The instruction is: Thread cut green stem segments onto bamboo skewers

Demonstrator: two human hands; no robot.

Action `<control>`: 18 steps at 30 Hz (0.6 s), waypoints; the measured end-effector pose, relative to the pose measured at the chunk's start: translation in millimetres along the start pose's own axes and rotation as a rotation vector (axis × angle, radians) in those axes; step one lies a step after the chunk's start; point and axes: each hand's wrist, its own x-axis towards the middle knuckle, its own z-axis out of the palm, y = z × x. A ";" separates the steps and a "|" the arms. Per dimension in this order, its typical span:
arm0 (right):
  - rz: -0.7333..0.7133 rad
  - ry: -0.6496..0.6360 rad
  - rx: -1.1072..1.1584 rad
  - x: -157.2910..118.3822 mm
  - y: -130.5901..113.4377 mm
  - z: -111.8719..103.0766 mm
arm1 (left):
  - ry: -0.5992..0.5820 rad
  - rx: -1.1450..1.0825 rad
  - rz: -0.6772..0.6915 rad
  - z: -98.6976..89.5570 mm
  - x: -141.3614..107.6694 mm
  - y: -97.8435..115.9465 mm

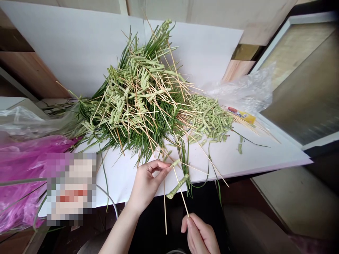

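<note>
My left hand (148, 185) is closed at the fingertips, pinching a short piece of green bean (175, 163) at the upper end of a thin bamboo skewer (183, 199). A second, longer bean piece (178, 186) sits crosswise on the same skewer, lower down. Closer to me, my right hand (200, 234) grips the skewer's lower end between thumb and fingers. Another bare skewer (165, 211) juts over the table's front edge, left of the one I hold. Beyond my hands rises a heap of skewered bean pieces (143, 81) on long green chives (156, 130).
Loose cut bean pieces (212, 118) lie right of the heap on the white table (246, 158). A clear plastic bag (243, 90) stands behind them, with bare skewers nearby. To the left are a pink plastic bag (31, 155) and a blurred-out patch (74, 190).
</note>
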 end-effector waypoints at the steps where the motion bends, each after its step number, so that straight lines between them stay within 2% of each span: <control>1: -0.003 0.005 0.002 0.3 -1.2 -0.3 | -0.003 0.008 0.002 0.2 -0.4 0.6; 18: 0.036 0.050 0.021 -2.9 -1.9 -4.2 | 0.010 0.122 0.043 14.7 -8.3 5.8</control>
